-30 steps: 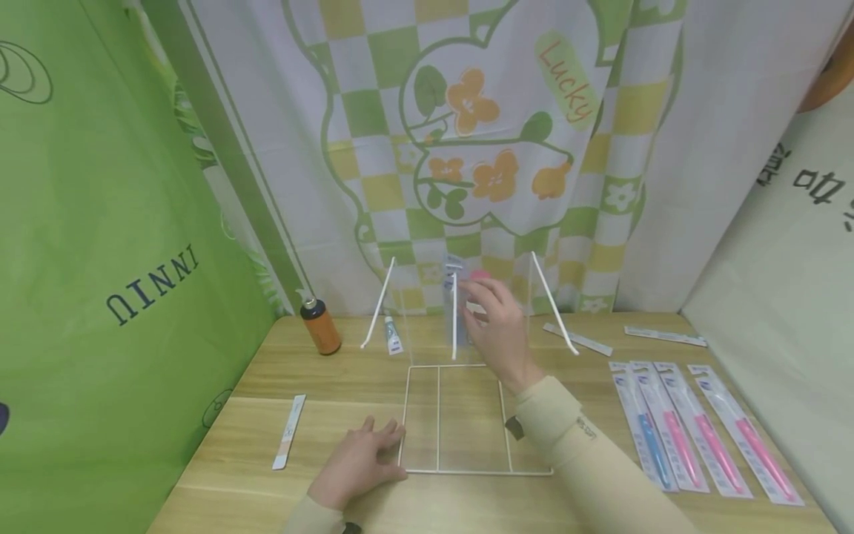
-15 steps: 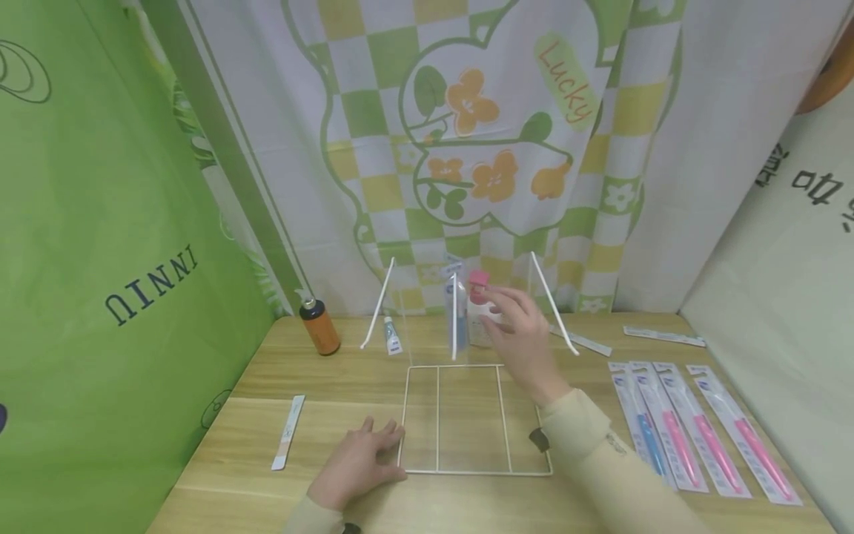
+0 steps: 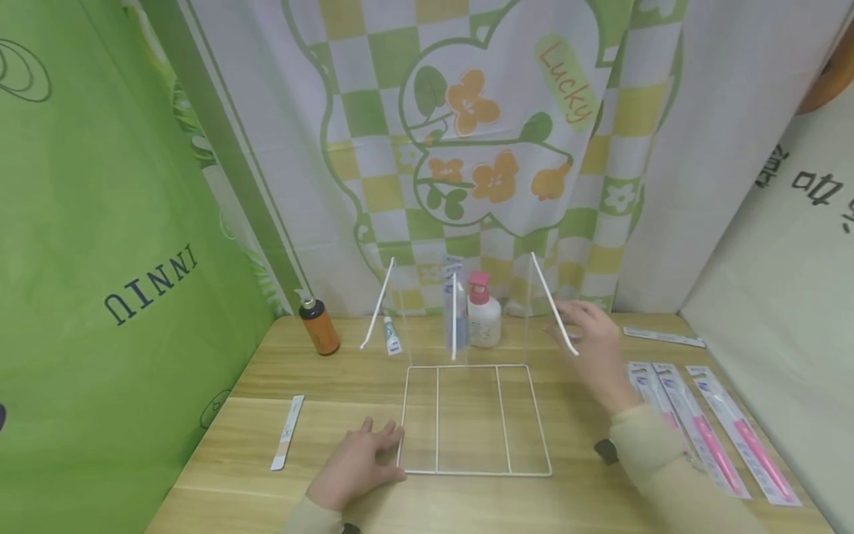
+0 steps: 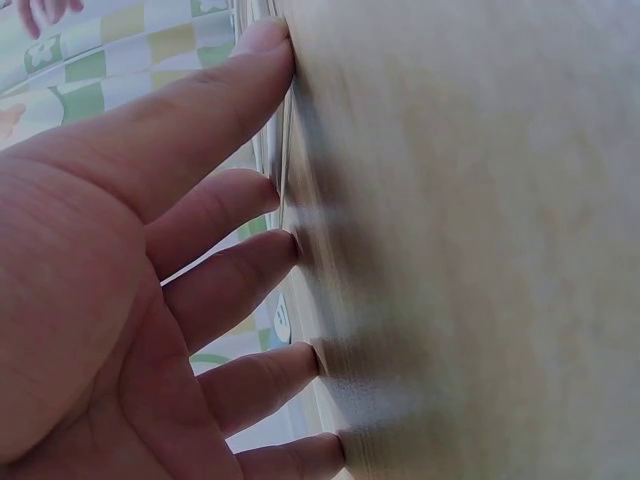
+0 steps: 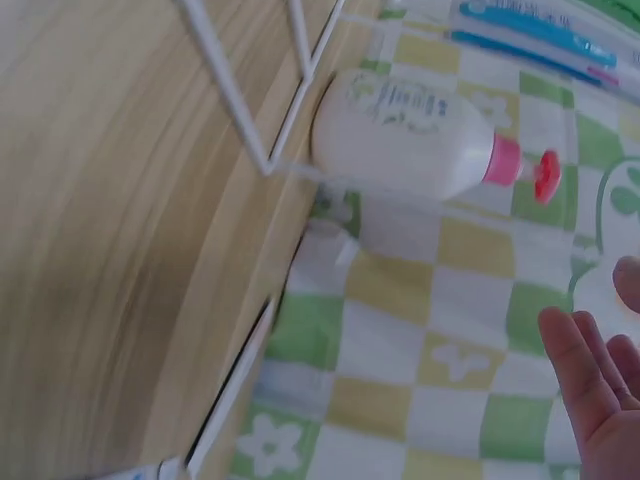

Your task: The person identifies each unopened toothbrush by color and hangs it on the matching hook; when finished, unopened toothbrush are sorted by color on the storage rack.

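The packaged blue toothbrush [image 3: 461,320] appears to hang from the middle hook [image 3: 454,319] of your white wire rack [image 3: 437,415]. Your left hand [image 3: 353,463], fingers spread, touches the base's left edge, probably steadying it. Your right hand [image 3: 594,348], loosely extended by the right hook [image 3: 545,282], holds nothing visible. The curtain [image 3: 373,55] reads "Lucky"; package print is illegible.

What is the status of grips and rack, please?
Left grip at rack; right grip empty, near right prong. Toothbrush packet hangs at middle prong. Pump bottle behind, probably not blocking.
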Demonstrator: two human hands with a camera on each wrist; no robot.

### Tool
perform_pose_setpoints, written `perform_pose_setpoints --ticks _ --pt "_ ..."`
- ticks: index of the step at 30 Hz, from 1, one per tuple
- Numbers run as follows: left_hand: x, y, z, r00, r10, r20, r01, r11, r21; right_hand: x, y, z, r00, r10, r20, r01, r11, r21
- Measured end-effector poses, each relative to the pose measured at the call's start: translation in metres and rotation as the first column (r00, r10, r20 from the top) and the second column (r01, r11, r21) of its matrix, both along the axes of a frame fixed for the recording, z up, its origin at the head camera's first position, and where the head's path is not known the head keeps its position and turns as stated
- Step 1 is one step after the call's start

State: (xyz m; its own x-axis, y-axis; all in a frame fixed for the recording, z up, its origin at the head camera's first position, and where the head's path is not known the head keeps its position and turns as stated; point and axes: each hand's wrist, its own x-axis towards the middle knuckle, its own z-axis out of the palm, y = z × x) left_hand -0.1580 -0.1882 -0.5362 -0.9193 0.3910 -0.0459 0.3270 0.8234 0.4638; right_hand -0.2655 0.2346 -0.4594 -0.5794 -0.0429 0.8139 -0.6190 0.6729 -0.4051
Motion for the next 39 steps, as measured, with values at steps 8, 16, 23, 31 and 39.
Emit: perform_pose_setpoints --ticks 8,16,23,31,39 --pt "-0.001 -0.002 -0.003 1.0 0.004 0.0 -0.004 1.0 -0.011 0.011 0.069 -0.01 0.886 0.052 0.462 -0.067 0.998 0.016" --pt "0.0 -0.002 0.0 1.0 0.001 -0.007 -0.001 1.0 0.001 0.014 0.128 -0.037 0.689 0.003 0.725 -0.084 0.994 0.076" --pt "-0.001 -0.003 -0.004 1.0 0.01 -0.006 -0.01 1.0 -0.008 0.013 0.147 -0.051 0.644 -0.111 0.757 -0.116 0.964 0.241" --pt "0.001 -0.001 -0.001 1.0 0.002 0.01 -0.002 1.0 0.023 0.01 0.151 -0.053 0.598 -0.135 0.79 -0.153 0.948 0.278" --pt "0.002 -0.002 -0.001 1.0 0.001 0.004 -0.001 1.0 0.012 0.005 0.154 -0.057 0.596 -0.169 0.785 -0.17 0.929 0.328"
